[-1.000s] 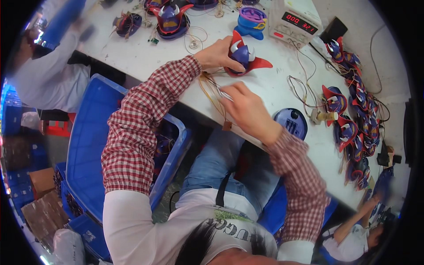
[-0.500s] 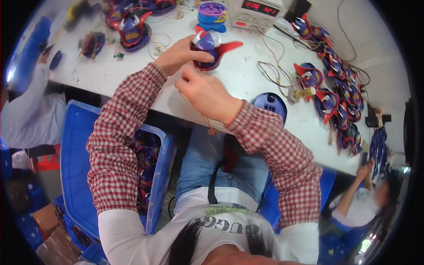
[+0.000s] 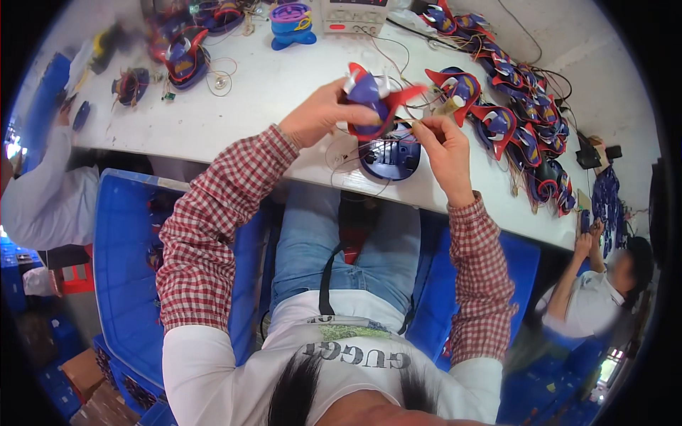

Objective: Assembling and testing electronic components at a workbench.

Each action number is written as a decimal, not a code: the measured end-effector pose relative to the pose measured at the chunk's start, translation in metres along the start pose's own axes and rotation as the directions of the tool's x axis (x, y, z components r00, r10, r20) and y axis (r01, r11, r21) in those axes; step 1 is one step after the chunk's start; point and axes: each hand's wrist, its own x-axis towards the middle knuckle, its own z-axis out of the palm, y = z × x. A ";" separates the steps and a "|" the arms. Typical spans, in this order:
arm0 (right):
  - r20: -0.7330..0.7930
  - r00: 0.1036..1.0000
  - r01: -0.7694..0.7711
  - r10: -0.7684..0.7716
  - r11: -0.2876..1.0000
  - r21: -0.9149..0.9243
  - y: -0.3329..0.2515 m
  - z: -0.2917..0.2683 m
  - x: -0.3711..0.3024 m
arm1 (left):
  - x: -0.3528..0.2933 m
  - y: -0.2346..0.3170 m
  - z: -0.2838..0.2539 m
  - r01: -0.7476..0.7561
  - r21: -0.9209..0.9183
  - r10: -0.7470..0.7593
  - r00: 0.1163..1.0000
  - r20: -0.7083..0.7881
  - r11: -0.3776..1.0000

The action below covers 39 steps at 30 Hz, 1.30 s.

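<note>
Above the white table, my left hand (image 3: 320, 115) is closed around a purple toy shell (image 3: 366, 96) with red wing-like sides and white horn-like points. My right hand (image 3: 446, 148) is just right of the shell, thumb and fingertips pinched on thin wires (image 3: 406, 122) that run toward it. A round dark-blue base (image 3: 389, 162) with black fittings lies under the shell, near the table's front edge. The shell partly covers that base. Thin loose wires curl beside the base on its left.
Many similar purple-and-red toys (image 3: 529, 135) with wires are heaped along the right side. Others (image 3: 186, 60) stand at the back left. A blue pot-shaped toy (image 3: 292, 27) and a white power supply (image 3: 354, 15) are at the back. A blue bin (image 3: 128, 277) stands by my left arm. Co-workers sit at both sides.
My left hand has carried the shell to the right, over the round base. My right hand has moved from below the shell to its right side, where it pinches the wires.
</note>
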 end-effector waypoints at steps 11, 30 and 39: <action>-0.046 0.990 0.127 -0.132 0.988 -0.088 0.063 0.007 -0.001 | 0.000 -0.046 0.017 -0.303 0.741 0.371 0.925 0.078 0.599; 0.428 0.868 0.337 -0.253 0.932 -0.132 -0.019 0.145 0.006 | -0.212 0.069 -0.275 -0.070 0.106 0.125 0.379 -0.917 0.992; 0.407 0.786 0.588 -0.465 0.766 -0.259 -0.011 0.162 0.002 | -0.154 0.051 -0.395 -0.030 0.140 0.139 0.418 -0.898 0.990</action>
